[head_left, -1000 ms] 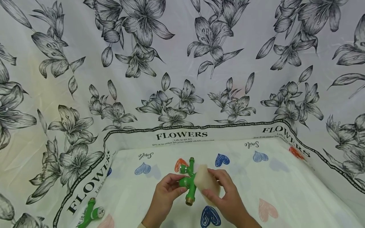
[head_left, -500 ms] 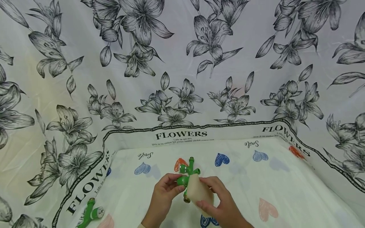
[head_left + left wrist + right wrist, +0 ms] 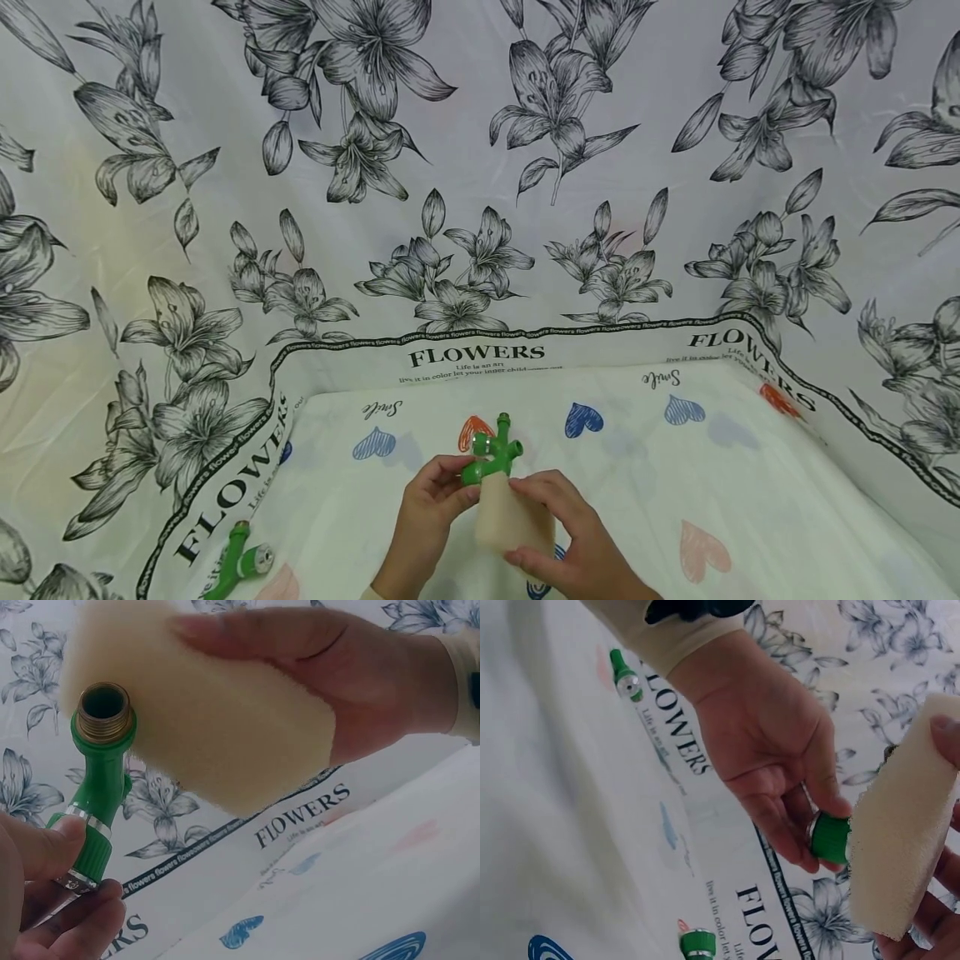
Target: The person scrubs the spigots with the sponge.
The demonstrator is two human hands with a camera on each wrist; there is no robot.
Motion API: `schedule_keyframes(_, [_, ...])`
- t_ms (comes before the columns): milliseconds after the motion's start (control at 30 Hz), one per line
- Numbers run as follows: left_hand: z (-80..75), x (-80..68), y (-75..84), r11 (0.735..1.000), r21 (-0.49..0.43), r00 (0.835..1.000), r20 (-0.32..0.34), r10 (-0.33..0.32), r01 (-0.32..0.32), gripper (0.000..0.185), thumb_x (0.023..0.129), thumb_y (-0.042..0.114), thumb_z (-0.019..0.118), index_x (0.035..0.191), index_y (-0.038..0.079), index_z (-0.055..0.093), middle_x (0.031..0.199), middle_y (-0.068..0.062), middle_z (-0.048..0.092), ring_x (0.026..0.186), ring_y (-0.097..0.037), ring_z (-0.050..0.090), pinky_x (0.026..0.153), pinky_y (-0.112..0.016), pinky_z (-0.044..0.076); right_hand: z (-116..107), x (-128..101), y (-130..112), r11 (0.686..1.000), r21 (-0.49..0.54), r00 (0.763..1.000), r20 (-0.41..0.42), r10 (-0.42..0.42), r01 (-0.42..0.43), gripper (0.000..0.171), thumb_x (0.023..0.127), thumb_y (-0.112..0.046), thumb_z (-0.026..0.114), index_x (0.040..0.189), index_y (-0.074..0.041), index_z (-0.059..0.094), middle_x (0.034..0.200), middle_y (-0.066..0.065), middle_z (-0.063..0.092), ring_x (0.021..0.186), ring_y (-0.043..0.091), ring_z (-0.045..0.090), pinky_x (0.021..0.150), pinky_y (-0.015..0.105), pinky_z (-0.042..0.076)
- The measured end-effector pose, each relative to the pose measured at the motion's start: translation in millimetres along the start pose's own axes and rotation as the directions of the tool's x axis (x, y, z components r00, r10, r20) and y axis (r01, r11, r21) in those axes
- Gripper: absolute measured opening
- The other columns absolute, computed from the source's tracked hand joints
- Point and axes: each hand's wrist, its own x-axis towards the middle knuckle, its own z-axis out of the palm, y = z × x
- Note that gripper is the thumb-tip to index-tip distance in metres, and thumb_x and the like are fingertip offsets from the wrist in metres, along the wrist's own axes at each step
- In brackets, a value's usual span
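My left hand [image 3: 429,512] pinches a green tap [image 3: 101,772] by its ribbed collar, between thumb and fingers. Its brass threaded end points toward the left wrist camera. A thick cream sponge [image 3: 516,521] is in my right hand [image 3: 577,537], thumb on one face and fingers on the other. In the head view the sponge lies right against the tap and hides most of its body. The left wrist view has the sponge [image 3: 202,712] just behind the threaded end. Past the hands, a second green tap [image 3: 503,429] lies on the cloth by a red heart.
Another green tap [image 3: 238,562] lies at the lower left, by the fold of the cloth. White cloth [image 3: 637,492] printed with hearts covers the work surface. A flower-printed curtain [image 3: 480,167] rises behind and along both sides.
My right hand has moved left with the sponge and turned it, so it now covers the held tap's brass end in the head view. The left hand keeps its hold, shifting slightly left.
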Motion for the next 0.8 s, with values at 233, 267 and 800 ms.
schedule_keyframes(233, [1.9, -1.4, 1.1, 0.999, -0.018, 0.999, 0.016, -0.041, 0.041, 0.044, 0.094, 0.002, 0.085, 0.131, -0.007, 0.064, 0.132, -0.02, 0.07, 0.115, -0.03, 0.071, 0.096, -0.037, 0.061, -3.6, -0.3, 4.5, 0.979, -0.075, 0.981, -0.073, 0.182, -0.187, 0.063, 0.096, -0.024, 0.088, 0.152, -0.029, 0.059, 0.138, -0.006, 0.061, 0.118, 0.02, 0.061, 0.093, 0.04, 0.062])
schedule_keyframes(267, [1.9, -1.8, 1.3, 0.999, -0.02, 0.999, 0.021, -0.044, 0.044, 0.044, 0.095, 0.002, 0.085, 0.132, -0.007, 0.064, 0.132, -0.019, 0.07, 0.115, -0.03, 0.071, 0.096, -0.036, 0.061, -4.3, -0.1, 6.2, 0.977, -0.089, 0.979, -0.084, 0.186, -0.193, 0.064, 0.096, -0.024, 0.089, 0.152, -0.03, 0.059, 0.138, -0.007, 0.061, 0.119, 0.02, 0.061, 0.093, 0.041, 0.062])
schedule_keyframes(800, [1.4, -4.9, 4.7, 0.996, -0.032, 0.995, 0.053, -0.08, 0.081, 0.043, 0.096, 0.004, 0.084, 0.133, -0.004, 0.064, 0.131, -0.017, 0.071, 0.114, -0.029, 0.071, 0.095, -0.036, 0.061, -7.8, 1.8, 16.5, 0.934, -0.337, 0.968, -0.248, 0.038, -0.123, 0.075, 0.087, -0.01, 0.094, 0.154, -0.021, 0.061, 0.138, -0.003, 0.059, 0.121, 0.02, 0.061, 0.09, 0.044, 0.063])
